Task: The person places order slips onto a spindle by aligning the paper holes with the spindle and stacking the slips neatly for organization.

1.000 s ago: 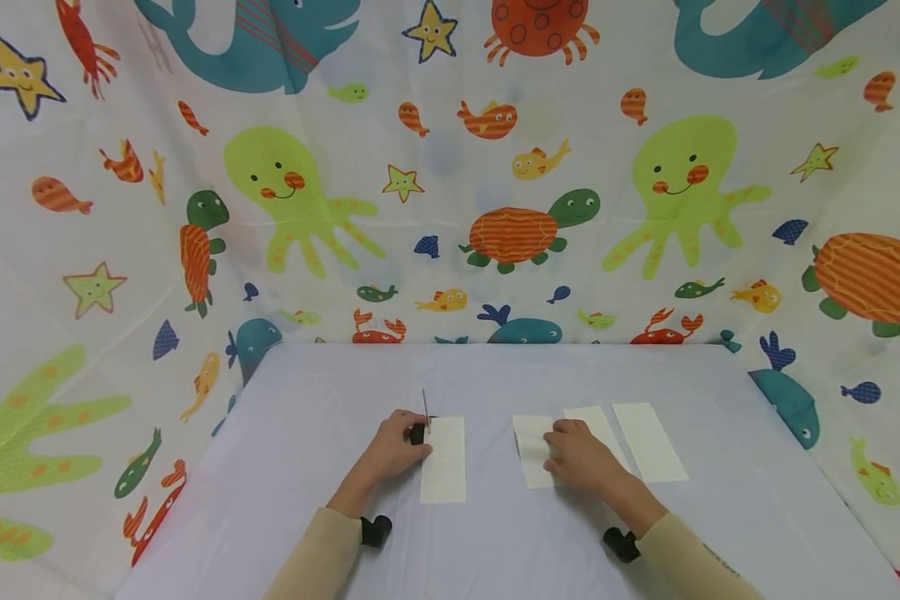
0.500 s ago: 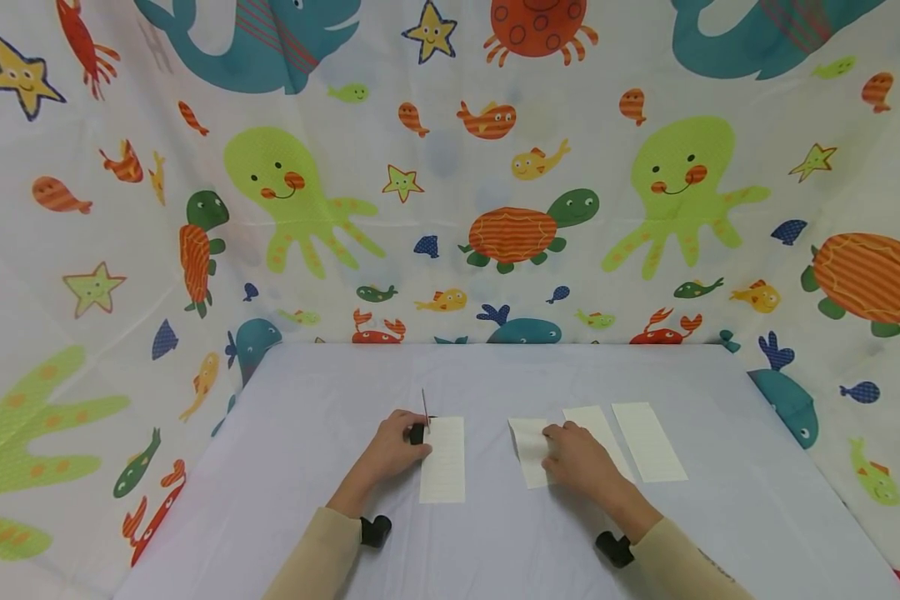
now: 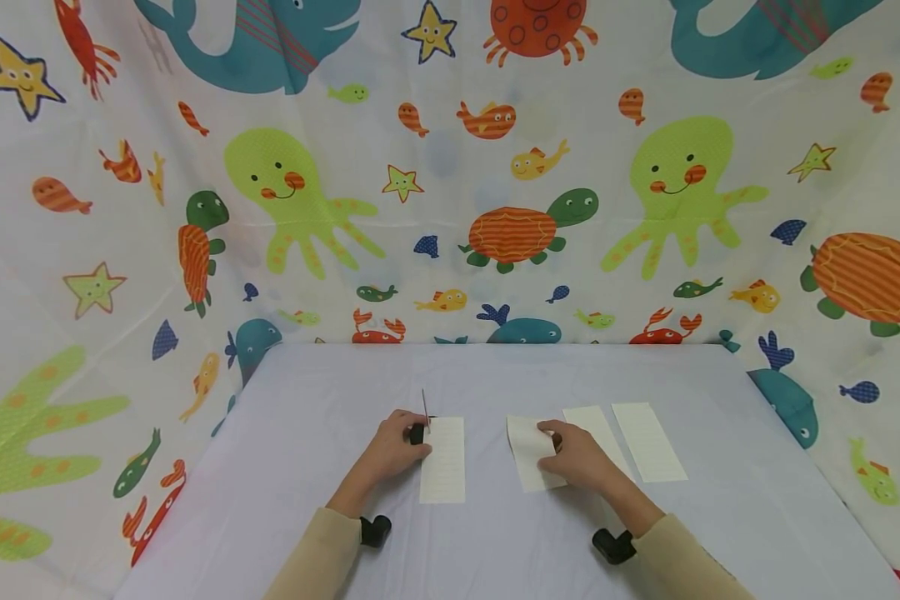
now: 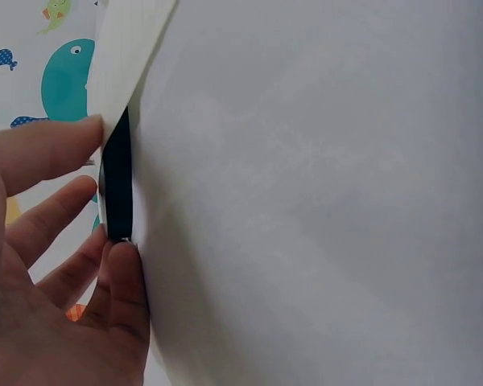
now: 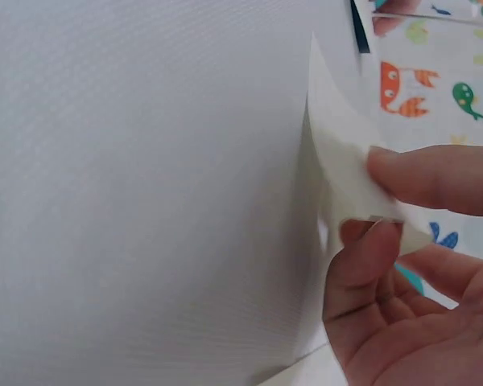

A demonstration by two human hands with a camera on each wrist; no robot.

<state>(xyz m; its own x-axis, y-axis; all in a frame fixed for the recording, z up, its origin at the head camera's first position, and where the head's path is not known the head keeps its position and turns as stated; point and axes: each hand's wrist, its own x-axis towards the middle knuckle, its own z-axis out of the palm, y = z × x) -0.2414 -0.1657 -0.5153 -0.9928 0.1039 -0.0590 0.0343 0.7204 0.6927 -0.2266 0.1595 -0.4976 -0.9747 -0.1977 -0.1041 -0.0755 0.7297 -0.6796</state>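
My left hand [image 3: 393, 446] holds a small black clip-like piece [image 4: 119, 181] at the upper left edge of a pale cream paper slip [image 3: 444, 467]. A thin upright metal strip [image 3: 424, 407] stands up beside its fingers. Thumb and fingers of my right hand [image 3: 577, 454] pinch the right edge of another cream slip [image 3: 531, 454]. That slip's far left corner curls up off the table, and its surface bends in the right wrist view. Part of it is hidden behind the fingers.
To the right lie two more cream slips: one [image 3: 598, 425] partly covered by the right hand, the other [image 3: 651, 443] flat and apart. A white cloth covers the table [image 3: 495, 550]. Behind it hangs a curtain [image 3: 435, 308] printed with sea animals.
The right hand has shifted slightly left, drawing its slip a little left and pinching its edge more clearly. The left hand and its slip have stayed put.
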